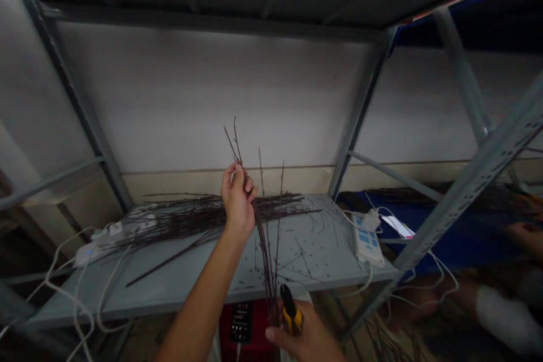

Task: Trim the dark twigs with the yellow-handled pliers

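Note:
My left hand [238,195] is raised in front of the shelf, its fingers closed around the upper part of a few thin dark twigs [263,243]. Two tips of these twigs stick up above the fingers. Low in the view, my right hand [307,334] is closed on yellow-handled cutting pliers [292,314], whose black jaws point up. The lower ends of the twigs run down beside the pliers, against my right thumb. Behind my left hand, a pile of dark twigs [182,220] lies across the grey metal shelf [203,271].
White power strips with cables lie at the shelf's left end [91,249] and right end [367,240]. A phone [241,322] sits below the front edge. Slanted metal posts [466,181] stand at the right. Beyond them another person's hand [526,235] shows. Bits of twig litter the shelf.

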`<state>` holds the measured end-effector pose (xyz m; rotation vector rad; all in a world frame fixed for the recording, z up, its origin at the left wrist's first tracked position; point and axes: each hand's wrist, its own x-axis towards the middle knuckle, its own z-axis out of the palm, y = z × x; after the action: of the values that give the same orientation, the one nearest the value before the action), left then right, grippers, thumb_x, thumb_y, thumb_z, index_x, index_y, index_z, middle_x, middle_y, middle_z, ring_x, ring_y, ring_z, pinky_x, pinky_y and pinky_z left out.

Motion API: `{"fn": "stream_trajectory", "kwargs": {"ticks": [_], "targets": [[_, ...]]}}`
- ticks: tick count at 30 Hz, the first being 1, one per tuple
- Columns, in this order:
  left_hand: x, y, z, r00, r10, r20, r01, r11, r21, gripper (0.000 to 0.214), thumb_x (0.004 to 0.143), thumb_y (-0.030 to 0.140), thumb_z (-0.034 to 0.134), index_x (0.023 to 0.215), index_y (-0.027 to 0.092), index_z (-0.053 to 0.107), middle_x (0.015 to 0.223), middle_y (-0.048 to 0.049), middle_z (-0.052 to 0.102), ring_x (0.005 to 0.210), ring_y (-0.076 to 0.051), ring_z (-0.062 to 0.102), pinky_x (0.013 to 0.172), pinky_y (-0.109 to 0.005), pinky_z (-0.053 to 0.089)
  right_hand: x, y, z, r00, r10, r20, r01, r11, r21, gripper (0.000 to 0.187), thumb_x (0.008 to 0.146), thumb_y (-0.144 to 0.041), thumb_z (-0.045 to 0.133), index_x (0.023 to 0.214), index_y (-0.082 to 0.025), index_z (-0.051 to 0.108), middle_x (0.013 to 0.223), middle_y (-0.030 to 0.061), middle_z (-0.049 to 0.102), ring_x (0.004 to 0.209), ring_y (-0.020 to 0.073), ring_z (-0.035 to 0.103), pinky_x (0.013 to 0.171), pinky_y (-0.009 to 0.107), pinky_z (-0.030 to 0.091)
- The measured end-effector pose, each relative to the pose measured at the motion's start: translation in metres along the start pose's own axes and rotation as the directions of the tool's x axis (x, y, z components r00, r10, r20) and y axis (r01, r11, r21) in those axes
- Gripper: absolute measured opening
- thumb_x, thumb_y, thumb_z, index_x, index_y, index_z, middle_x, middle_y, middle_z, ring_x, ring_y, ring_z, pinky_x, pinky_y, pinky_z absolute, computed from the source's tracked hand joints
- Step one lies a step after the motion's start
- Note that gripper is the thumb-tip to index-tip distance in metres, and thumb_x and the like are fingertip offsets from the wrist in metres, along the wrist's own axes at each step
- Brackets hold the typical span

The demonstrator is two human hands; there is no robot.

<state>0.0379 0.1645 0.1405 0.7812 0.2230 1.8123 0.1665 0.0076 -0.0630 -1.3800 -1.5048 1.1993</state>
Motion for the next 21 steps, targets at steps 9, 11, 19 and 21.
{"fn": "stream_trajectory", "kwargs": {"ticks": [9, 11, 19, 21], "targets": [[-0.031, -0.002, -0.016, 0.845, 0.244, 0.476, -0.533, 0.456, 0.712, 0.074, 0.096, 0.037, 0.062, 0.158, 0.030, 0.022, 0.167, -0.0139, 0.019, 0.153, -0.031, 0.017, 0.121, -0.055, 0.021, -0.042, -0.030, -0.074, 0.955, -0.038, -0.296, 0.029, 0.999, -0.036, 0.037, 0.081, -0.056, 0.071, 0.080, -0.021, 0.062, 0.077, 0.0020, 0.064, 0.074, 0.0209, 0.060, 0.072, 0.031, 0.047], [-0.057, 0.002, -0.018, 0.720, 0.200, 0.665, -0.694, 0.242, 0.678, 0.080, 0.094, 0.034, 0.064, 0.160, 0.029, 0.018, 0.170, -0.0130, 0.002, 0.155, -0.037, 0.004, 0.121, -0.063, 0.012, -0.057, -0.040, -0.094, 0.945, -0.025, -0.326, 0.036, 0.999, 0.029, 0.038, 0.078, -0.056, 0.075, 0.085, -0.021, 0.060, 0.076, 0.0025, 0.066, 0.074, 0.0218, 0.062, 0.072, 0.033, 0.048], [-0.070, -0.002, 0.038, 0.071, -0.118, 0.990, -0.970, 0.221, 0.096, 0.055, 0.096, 0.026, 0.061, 0.147, 0.037, 0.046, 0.154, -0.0042, 0.047, 0.147, -0.031, 0.036, 0.119, -0.060, 0.025, -0.127, -0.102, -0.132, 0.987, 0.071, -0.141, -0.037, 0.972, 0.232, 0.052, 0.072, -0.064, 0.076, 0.101, -0.023, 0.066, 0.059, 0.0014, 0.059, 0.055, 0.0192, 0.058, 0.055, 0.036, 0.048], [-0.060, -0.017, 0.062, 0.058, -0.083, 0.995, -0.960, 0.270, 0.078, 0.032, 0.100, 0.023, 0.051, 0.130, 0.029, 0.062, 0.130, -0.0070, 0.066, 0.133, -0.029, 0.054, 0.116, -0.058, 0.032, -0.151, -0.116, -0.148, 0.948, 0.046, -0.315, -0.009, 0.993, 0.119, 0.067, 0.074, -0.079, 0.063, 0.111, -0.022, 0.069, 0.051, -0.0005, 0.053, 0.047, 0.0166, 0.053, 0.052, 0.036, 0.046]]}}
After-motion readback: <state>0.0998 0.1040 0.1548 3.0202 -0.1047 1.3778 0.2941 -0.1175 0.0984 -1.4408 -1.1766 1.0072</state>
